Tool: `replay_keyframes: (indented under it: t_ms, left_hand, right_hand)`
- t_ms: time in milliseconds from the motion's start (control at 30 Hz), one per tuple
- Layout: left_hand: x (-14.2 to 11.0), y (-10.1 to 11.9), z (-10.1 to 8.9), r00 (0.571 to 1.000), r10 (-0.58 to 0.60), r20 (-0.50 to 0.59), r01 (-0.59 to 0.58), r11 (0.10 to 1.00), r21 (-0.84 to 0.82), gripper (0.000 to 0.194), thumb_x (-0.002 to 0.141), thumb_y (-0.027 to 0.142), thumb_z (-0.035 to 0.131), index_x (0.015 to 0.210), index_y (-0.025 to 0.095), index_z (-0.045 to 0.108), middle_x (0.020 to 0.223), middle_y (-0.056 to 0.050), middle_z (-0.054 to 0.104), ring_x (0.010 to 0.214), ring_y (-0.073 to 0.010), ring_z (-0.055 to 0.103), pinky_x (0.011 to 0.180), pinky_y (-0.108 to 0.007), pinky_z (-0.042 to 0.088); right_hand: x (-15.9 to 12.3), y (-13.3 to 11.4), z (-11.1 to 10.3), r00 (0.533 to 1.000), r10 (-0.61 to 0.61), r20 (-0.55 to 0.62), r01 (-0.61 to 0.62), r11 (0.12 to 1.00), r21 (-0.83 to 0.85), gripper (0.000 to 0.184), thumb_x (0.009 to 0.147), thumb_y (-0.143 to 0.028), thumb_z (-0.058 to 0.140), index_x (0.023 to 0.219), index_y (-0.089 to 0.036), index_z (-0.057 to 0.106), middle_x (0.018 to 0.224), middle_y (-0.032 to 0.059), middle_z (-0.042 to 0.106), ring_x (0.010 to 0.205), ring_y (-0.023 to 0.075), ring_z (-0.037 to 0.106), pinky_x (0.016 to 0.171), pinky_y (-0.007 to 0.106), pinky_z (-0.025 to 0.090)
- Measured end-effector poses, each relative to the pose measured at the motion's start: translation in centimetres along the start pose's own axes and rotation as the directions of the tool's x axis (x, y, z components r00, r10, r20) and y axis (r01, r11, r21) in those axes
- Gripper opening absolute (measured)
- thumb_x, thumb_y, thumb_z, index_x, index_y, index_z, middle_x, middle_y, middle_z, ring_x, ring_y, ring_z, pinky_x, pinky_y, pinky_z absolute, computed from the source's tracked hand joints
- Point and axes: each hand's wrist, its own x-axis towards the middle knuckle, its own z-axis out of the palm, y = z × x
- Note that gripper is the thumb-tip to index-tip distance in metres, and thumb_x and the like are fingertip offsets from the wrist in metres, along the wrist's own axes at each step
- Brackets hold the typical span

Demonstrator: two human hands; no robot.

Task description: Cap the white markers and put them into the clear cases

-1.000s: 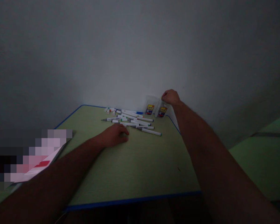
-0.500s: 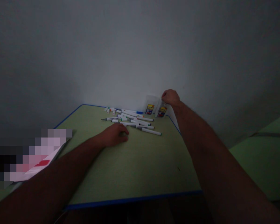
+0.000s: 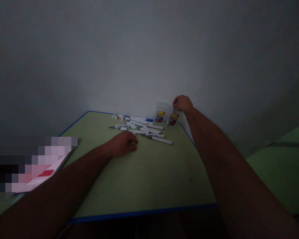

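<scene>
At the far right corner of the table, my right hand (image 3: 182,103) grips the top of a clear plastic case (image 3: 173,117) with a yellow and dark label. A matching clear case (image 3: 160,113) stands upright just left of it, against the wall. My left hand (image 3: 122,144) rests on the tabletop with its fingers loosely curved and apart, nothing seen in it. Right beyond its fingers lie several white markers (image 3: 161,140) in a loose heap, some without caps. Several small white caps (image 3: 116,117) lie at the heap's far left.
The green table (image 3: 149,179) has a blue edge and stands against a grey wall (image 3: 129,56). A white and red printed sheet or booklet (image 3: 45,173), partly pixelated, lies at the left edge. Another green surface (image 3: 279,172) is on the right.
</scene>
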Motion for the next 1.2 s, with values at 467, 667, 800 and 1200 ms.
replay_keyframes:
  t_ms: [467,667,800,1200]
  left_hand:
    - [-0.1,0.0,0.0,1.000,0.012,0.004,-0.012,1.000,0.000,0.029,0.082,0.033,0.063,0.102,0.016,0.075,0.107,-0.012,0.072,0.104,-0.0258,0.064,0.097,-0.040,0.045]
    - [-0.1,-0.1,0.0,1.000,0.005,0.002,-0.005,1.000,0.007,0.029,0.082,0.032,0.063,0.103,0.016,0.075,0.108,-0.012,0.071,0.104,-0.0261,0.064,0.097,-0.040,0.046]
    - [-0.1,-0.2,0.1,1.000,0.008,-0.007,-0.008,1.000,0.007,0.028,0.082,0.034,0.064,0.102,0.017,0.074,0.107,-0.010,0.072,0.104,-0.0256,0.064,0.097,-0.040,0.046]
    - [0.0,0.1,-0.1,1.000,0.003,0.004,-0.004,1.000,0.015,0.028,0.082,0.034,0.062,0.102,0.017,0.074,0.108,-0.011,0.071,0.104,-0.0248,0.063,0.097,-0.040,0.045]
  right_hand:
    - [0.9,0.0,-0.7,0.991,-0.078,0.113,0.087,0.993,-0.083,0.027,0.071,-0.004,0.067,0.091,-0.017,0.080,0.095,0.0086,0.076,0.089,0.0224,0.070,0.082,0.032,0.055]
    - [1.0,-0.1,-0.9,0.983,-0.117,0.144,0.135,0.983,-0.123,0.031,0.069,-0.002,0.067,0.094,-0.016,0.080,0.092,0.0079,0.076,0.087,0.0210,0.070,0.079,0.029,0.055]
    - [0.9,-0.2,-1.2,0.981,-0.118,0.157,0.140,0.981,-0.133,0.031,0.068,-0.002,0.069,0.093,-0.016,0.080,0.086,0.0068,0.075,0.082,0.0203,0.070,0.077,0.028,0.054]
    - [1.5,0.2,-0.4,0.983,-0.136,0.121,0.153,0.977,-0.147,0.027,0.072,-0.004,0.067,0.093,-0.017,0.079,0.099,0.0079,0.075,0.092,0.0213,0.069,0.079,0.028,0.053]
